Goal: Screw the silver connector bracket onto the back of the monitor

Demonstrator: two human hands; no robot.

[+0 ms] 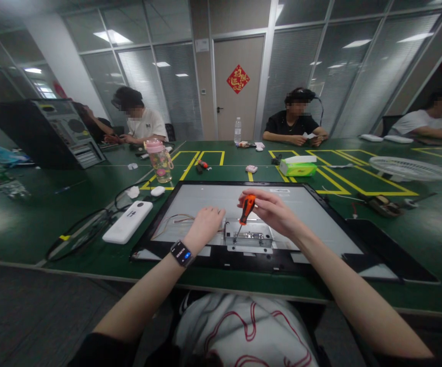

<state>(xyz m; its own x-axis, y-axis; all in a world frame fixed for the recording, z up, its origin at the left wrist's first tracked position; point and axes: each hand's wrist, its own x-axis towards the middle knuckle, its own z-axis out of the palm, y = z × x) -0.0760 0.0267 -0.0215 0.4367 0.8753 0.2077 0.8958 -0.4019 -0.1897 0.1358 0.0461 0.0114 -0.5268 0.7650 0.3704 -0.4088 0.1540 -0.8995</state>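
Note:
A dark-framed display panel (pixel 293 200) lies flat on the green table before me. On its near middle part sits a metal bracket (pixel 249 242). My right hand (pixel 268 206) grips the orange-and-black handle of a screwdriver (pixel 247 208), its fingers closed around the upper end. The screwdriver tilts, with its shaft tip down at the left part of the bracket. My left hand (pixel 206 224), with a watch on the wrist, is at the bracket's left end, fingers bent and together. What lies under those fingers is hidden. Thin wires (pixel 175 218) run across the panel on the left.
Left of the panel are a white power bank (pixel 128 222), black cables (pixel 77 235) and a pink-lidded bottle (pixel 161 162). Beyond it stand a green tissue pack (pixel 298 166) and a water bottle (pixel 237 130). A dark tablet-like slab (pixel 391 250) lies right. Several people sit across the table.

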